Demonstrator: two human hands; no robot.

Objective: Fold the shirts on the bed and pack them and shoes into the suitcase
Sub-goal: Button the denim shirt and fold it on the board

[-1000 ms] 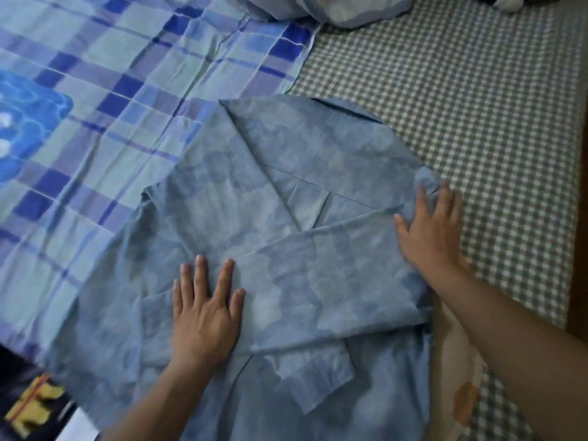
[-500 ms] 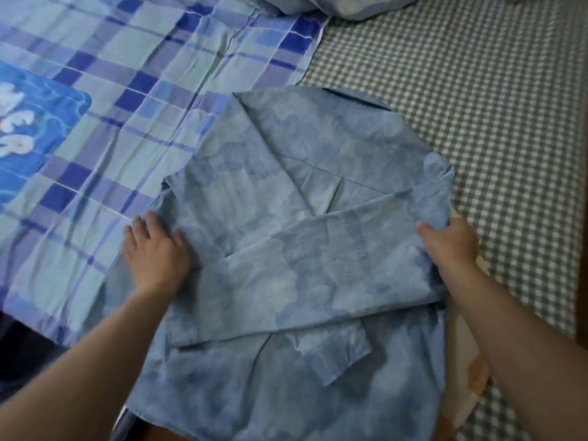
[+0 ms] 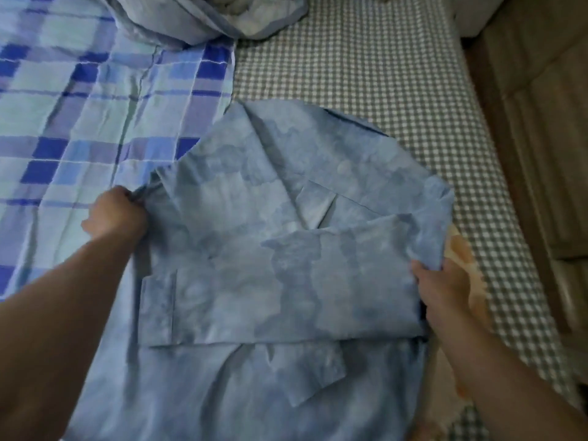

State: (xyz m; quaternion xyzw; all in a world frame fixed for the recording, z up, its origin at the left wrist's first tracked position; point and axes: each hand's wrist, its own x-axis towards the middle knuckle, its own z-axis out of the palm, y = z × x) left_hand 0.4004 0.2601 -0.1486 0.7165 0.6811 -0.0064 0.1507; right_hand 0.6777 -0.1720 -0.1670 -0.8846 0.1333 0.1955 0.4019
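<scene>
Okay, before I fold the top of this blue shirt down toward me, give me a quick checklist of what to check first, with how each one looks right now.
1. Left hand grips the shirt's left edge: ok.
2. Right hand pinches the right edge of the blue shirt: ok.
3. Both sleeves folded across the body: ok, one lies across the middle, a cuff points toward you below it.
4. Fabric flat: not ok, creases show near the collar end and the lower part.
5. Lower hem straight: cannot tell, it runs out of view.
6. Nothing under the shirt: not ok, an orange-patterned cloth shows at its right edge.
</scene>
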